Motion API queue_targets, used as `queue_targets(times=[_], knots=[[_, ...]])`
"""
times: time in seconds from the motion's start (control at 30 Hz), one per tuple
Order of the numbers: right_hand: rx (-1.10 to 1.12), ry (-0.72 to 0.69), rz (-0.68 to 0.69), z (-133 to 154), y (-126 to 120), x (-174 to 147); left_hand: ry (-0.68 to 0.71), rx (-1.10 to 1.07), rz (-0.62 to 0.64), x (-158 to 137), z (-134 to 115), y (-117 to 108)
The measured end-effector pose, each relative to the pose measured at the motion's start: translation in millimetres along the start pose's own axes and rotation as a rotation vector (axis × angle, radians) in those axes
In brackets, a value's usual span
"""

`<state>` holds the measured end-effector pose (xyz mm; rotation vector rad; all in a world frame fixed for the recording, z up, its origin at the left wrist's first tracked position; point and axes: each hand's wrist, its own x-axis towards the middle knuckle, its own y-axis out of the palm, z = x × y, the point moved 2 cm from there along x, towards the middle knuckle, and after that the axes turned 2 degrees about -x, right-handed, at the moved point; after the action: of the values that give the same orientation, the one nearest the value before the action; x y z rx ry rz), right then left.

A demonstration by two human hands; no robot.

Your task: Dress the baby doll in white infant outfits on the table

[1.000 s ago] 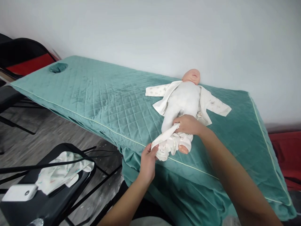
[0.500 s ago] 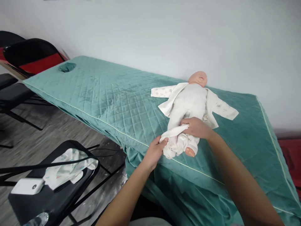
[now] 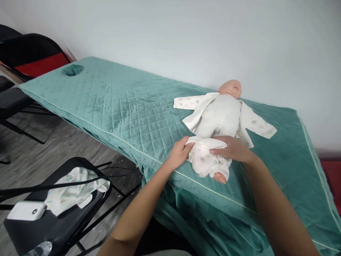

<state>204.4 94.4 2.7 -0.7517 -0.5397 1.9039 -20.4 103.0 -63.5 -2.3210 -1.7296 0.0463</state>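
Note:
A baby doll [image 3: 220, 113] lies on its back on the green quilted bed, its head near the wall. An unfastened white printed jacket [image 3: 257, 122] spreads out at both sides of its white cloth body. White printed baby pants [image 3: 205, 160] are bunched round the doll's lower legs, and one foot pokes out below. My left hand [image 3: 179, 153] pinches the waistband at its left end. At the right end of the same waistband, my right hand [image 3: 231, 147] is closed on the fabric, partly covering the doll's leg.
The green bed cover [image 3: 119, 106] has a face hole [image 3: 73, 70] at its far left end. Below left, a black folding chair [image 3: 61, 227] holds a white printed cloth [image 3: 77, 188], a white box-like device [image 3: 26, 210] and a clear plastic item [image 3: 39, 249]. More black-and-red chairs [image 3: 39, 58] stand behind.
Both hands have pulled the pants' waistband up along the doll's legs toward its body. The pants now look less crumpled. The view has shifted slightly.

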Motion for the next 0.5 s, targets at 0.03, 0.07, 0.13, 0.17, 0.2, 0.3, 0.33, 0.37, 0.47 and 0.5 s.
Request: queue_targets(times=[0.03,0.07,0.13,0.17,0.2,0.3,0.33,0.37,0.47,0.5], knots=[[-0.006,0.005,-0.004,0.9,0.1,-0.3,0.03,0.056,0.0,6.9,1.6,-0.6],[-0.015,0.007,-0.013,1.8,0.2,-0.3,0.057,0.119,0.002,13.6,3.3,-0.7],[-0.035,0.015,-0.041,2.8,0.3,0.1,0.11,0.247,0.02,26.2,5.6,1.0],[-0.049,0.024,-0.056,2.6,0.4,0.5,0.137,0.307,0.034,32.1,6.0,2.4],[-0.063,0.037,-0.072,1.9,0.5,1.0,0.164,0.359,0.05,37.6,5.6,4.1],[-0.1,0.074,-0.122,-1.5,1.4,2.9,0.231,0.498,0.069,52.7,1.4,8.7],[-0.107,0.079,-0.14,-2.5,1.8,3.7,0.244,0.543,0.068,57.0,-0.4,10.1],[-0.11,0.082,-0.155,-3.3,2.3,4.4,0.252,0.586,0.068,60.9,-1.9,11.6],[-0.109,0.073,-0.194,-3.7,4.5,7.0,0.236,0.68,0.063,69.2,-3.1,16.0],[-0.104,0.068,-0.211,-3.5,5.2,7.9,0.219,0.694,0.054,70.7,-2.3,17.1]])
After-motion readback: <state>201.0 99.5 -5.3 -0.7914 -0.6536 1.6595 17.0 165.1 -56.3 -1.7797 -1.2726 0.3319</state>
